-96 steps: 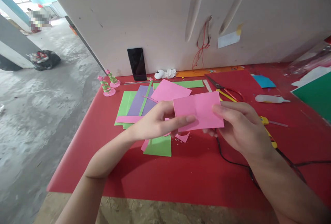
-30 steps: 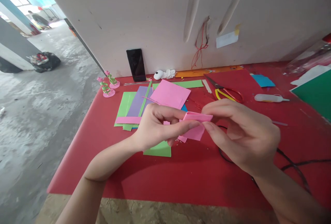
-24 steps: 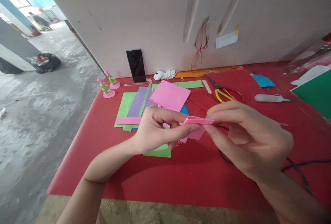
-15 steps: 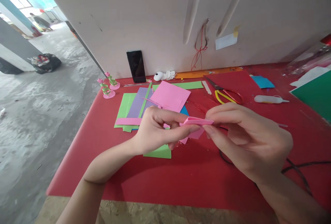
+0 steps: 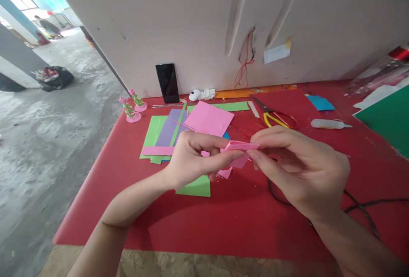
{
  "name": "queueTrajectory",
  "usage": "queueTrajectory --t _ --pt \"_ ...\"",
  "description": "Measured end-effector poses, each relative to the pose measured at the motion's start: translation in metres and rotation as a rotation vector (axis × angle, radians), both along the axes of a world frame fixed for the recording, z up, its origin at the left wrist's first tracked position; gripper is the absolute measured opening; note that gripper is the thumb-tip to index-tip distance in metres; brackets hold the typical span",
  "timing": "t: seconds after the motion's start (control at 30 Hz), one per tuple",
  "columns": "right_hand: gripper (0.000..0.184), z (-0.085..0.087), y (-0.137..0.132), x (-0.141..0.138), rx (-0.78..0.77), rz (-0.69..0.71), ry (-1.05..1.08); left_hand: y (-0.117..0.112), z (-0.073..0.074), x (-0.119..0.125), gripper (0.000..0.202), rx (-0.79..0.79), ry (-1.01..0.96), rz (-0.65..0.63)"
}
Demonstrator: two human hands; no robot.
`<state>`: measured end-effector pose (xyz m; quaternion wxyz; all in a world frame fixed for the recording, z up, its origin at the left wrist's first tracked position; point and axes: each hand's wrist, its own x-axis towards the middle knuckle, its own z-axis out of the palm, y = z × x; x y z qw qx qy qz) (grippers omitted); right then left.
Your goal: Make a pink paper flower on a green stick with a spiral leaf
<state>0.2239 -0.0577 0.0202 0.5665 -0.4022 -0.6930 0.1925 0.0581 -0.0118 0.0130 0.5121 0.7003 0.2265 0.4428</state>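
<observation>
Between my two hands, above the red tabletop, is a small folded piece of pink paper (image 5: 241,145). My left hand (image 5: 194,157) pinches its left end with thumb and forefinger. The right end sits between the thumb and fingertips of my right hand (image 5: 303,170). A loop-like fold shows along the paper's upper edge. Beneath my hands lie a pink square sheet (image 5: 209,117), a purple sheet (image 5: 168,128) and green sheets (image 5: 194,186), with small pink offcuts partly hidden by my fingers.
Scissors (image 5: 271,113) with red and yellow handles lie behind my right hand. A glue bottle (image 5: 330,124) is farther right. Two small paper flowers (image 5: 129,111) stand at the back left corner. A phone (image 5: 168,83) leans on the wall. A black cable (image 5: 361,206) runs at right.
My right hand and the pink paper have shifted slightly left and up in view. Both hands keep their pinch on the paper; the camera view has moved a little.
</observation>
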Motion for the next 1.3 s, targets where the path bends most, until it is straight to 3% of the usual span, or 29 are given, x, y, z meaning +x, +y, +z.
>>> queueTrajectory --t 0.27,0.43,0.6,1.0,1.3 --pt "0.014 0.002 0.000 0.006 -0.095 0.132 0.036 0.007 0.001 -0.001 0.014 0.395 -0.002 0.029" --pt "0.012 0.003 0.002 0.009 -0.241 0.217 0.098 0.014 0.002 -0.005 0.028 0.558 0.073 -0.105" --pt "0.011 0.002 0.003 0.011 -0.276 0.235 0.116 0.014 0.001 -0.007 0.024 0.512 0.022 -0.190" --pt "0.011 0.003 0.002 0.011 -0.178 0.180 0.017 0.007 0.002 -0.001 0.033 0.384 -0.076 -0.182" --pt "0.015 0.004 0.002 0.015 -0.344 0.149 0.145 0.012 -0.007 -0.004 0.040 0.248 0.002 -0.183"
